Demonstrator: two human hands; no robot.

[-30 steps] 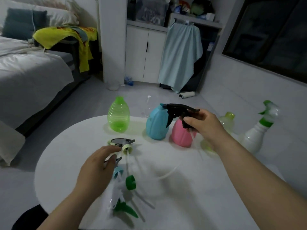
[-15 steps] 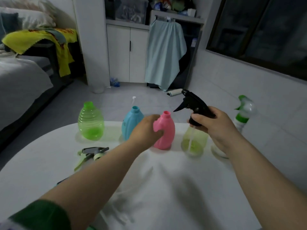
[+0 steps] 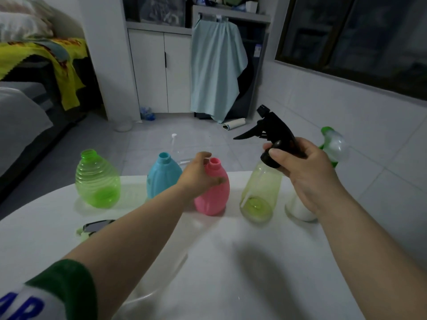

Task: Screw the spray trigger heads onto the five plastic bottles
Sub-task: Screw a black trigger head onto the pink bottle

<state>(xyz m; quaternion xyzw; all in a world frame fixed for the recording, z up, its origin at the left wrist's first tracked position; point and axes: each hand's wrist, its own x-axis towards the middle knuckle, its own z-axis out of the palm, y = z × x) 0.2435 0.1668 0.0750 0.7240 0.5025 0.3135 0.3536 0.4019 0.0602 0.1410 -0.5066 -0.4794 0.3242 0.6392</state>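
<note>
Five bottles stand in a row along the far edge of the white counter [image 3: 231, 262]. From left to right they are a clear green ribbed bottle [image 3: 98, 181], a blue bottle [image 3: 163, 177], a pink bottle [image 3: 213, 190], a pale yellow-green bottle [image 3: 260, 195] and a white bottle [image 3: 300, 207]. The green, blue and pink necks are open. The white bottle already carries a green-and-white trigger head [image 3: 333, 146], partly hidden behind the right wrist. The left hand [image 3: 198, 174] reaches forward and wraps around the shoulder of the pink bottle, thumb up near its neck, fingers curled over the front. The right hand [image 3: 302, 172] is closed around the collar of a black trigger head [image 3: 273, 132], holding it at the mouth of the yellow-green bottle, nozzle pointing up and away; its dip tube [image 3: 248, 196] runs down inside that bottle. Whether the collar is seated on the neck cannot be told. Another loose trigger head [image 3: 93, 227] lies on the counter near the left forearm, half hidden.
</note>
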